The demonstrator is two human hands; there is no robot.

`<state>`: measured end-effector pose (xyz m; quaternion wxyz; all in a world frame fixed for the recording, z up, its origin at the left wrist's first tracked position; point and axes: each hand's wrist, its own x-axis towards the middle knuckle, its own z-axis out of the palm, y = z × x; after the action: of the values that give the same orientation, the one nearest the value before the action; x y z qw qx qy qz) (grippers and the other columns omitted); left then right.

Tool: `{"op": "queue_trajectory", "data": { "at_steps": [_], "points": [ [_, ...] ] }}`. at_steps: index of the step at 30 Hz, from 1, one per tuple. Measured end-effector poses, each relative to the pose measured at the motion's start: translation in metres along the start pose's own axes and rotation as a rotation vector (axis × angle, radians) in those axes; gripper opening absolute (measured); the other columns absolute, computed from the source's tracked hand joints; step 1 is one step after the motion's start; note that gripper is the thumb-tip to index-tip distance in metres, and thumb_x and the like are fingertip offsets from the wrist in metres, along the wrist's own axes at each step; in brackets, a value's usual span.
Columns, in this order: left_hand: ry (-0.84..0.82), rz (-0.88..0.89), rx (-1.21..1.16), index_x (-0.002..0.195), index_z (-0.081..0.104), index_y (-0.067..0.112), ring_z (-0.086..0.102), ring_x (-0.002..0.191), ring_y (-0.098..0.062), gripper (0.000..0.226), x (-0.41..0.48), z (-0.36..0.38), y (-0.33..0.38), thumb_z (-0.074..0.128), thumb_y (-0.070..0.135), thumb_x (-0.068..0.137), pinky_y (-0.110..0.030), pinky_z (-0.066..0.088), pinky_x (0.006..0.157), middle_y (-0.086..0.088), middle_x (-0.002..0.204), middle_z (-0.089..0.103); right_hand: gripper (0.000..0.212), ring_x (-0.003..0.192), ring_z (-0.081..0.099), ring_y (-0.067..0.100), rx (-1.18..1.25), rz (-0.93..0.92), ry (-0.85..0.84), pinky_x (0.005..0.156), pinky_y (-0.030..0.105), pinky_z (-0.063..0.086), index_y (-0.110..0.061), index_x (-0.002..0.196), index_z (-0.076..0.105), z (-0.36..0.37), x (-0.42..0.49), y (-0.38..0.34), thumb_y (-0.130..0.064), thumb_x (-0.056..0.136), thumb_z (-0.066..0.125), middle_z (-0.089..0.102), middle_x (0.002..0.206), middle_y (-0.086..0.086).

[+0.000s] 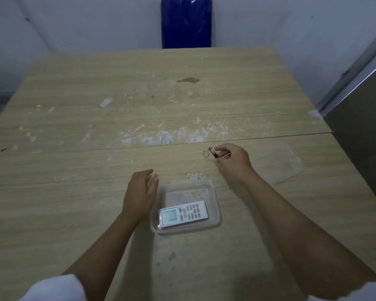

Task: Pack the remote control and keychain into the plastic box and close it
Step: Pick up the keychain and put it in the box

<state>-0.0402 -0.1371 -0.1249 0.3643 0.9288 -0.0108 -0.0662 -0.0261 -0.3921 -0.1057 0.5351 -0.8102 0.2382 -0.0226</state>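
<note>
A white remote control [183, 212] with a small screen lies flat inside the clear plastic box [214, 205], which stands open on the wooden table. My left hand [140, 193] rests beside the box's left wall, fingers loosely apart, holding nothing. My right hand [232, 160] is beyond the box to the right, fingers pinched on the keychain [212, 153], a small red piece with a metal ring sticking out to the left. The box's clear lid [278, 164] lies flat on the table right of my right hand.
The wooden table [139, 105] is made of two boards with a seam across the middle and is marked with white paint flecks. A blue chair back [186, 22] stands behind the far edge. A grey cabinet [360, 137] flanks the table's right side.
</note>
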Motion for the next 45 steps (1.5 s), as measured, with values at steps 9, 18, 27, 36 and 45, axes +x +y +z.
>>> {"op": "queue_trajectory", "data": {
  "at_steps": [9, 18, 27, 36, 45],
  "points": [
    [-0.022, -0.121, -0.150, 0.115, 0.058, 0.005, 0.058, 0.076, -0.021, 0.031, -0.032, -0.013, -0.015, 0.059, 0.017, 0.086, -0.029, 0.043, 0.073, -0.007, 0.086, 0.061, 0.025, 0.087, 0.062, 0.017, -0.558, -0.309, -0.336, 0.077, 0.027, 0.051, -0.016, 0.095, 0.074, 0.031, -0.070, -0.013, 0.000, 0.079, 0.063, 0.068, 0.095, 0.001],
    [-0.039, -0.077, -0.148, 0.096, 0.067, 0.007, 0.056, 0.067, -0.019, 0.015, -0.034, -0.011, -0.019, 0.061, 0.015, 0.084, -0.027, 0.043, 0.070, -0.003, 0.071, 0.062, 0.030, 0.092, 0.064, 0.026, -1.019, -0.420, -0.423, 0.076, 0.037, 0.053, -0.022, 0.102, 0.071, 0.061, -0.075, 0.000, -0.004, 0.083, 0.055, 0.072, 0.101, 0.004],
    [-0.038, -0.090, -0.140, 0.095, 0.068, 0.007, 0.055, 0.065, -0.017, 0.015, -0.032, -0.010, -0.018, 0.060, 0.013, 0.083, -0.020, 0.039, 0.058, 0.001, 0.065, 0.059, 0.034, 0.095, 0.064, 0.025, -1.083, -0.414, -0.440, 0.075, 0.034, 0.052, -0.023, 0.104, 0.071, 0.064, -0.071, 0.001, -0.002, 0.081, 0.060, 0.071, 0.104, 0.004],
    [0.095, -0.042, -0.010, 0.113, 0.060, 0.012, 0.059, 0.099, -0.027, 0.032, -0.024, 0.000, 0.000, 0.059, 0.017, 0.082, -0.038, 0.049, 0.086, -0.012, 0.111, 0.062, 0.021, 0.095, 0.064, 0.026, -0.660, -0.447, -0.235, 0.082, 0.037, 0.052, -0.010, 0.101, 0.072, 0.025, -0.073, -0.001, -0.011, 0.087, 0.057, 0.072, 0.104, 0.010],
    [-0.012, 0.218, 0.088, 0.112, 0.061, 0.013, 0.057, 0.103, -0.025, 0.031, -0.003, 0.057, 0.094, 0.059, 0.018, 0.081, -0.039, 0.047, 0.089, -0.008, 0.110, 0.064, 0.011, 0.090, 0.061, 0.029, -0.593, -0.165, 0.162, 0.076, 0.038, 0.051, -0.008, 0.086, 0.070, -0.093, -0.036, 0.064, -0.013, 0.081, 0.061, 0.066, 0.093, 0.013]
  ]
}}
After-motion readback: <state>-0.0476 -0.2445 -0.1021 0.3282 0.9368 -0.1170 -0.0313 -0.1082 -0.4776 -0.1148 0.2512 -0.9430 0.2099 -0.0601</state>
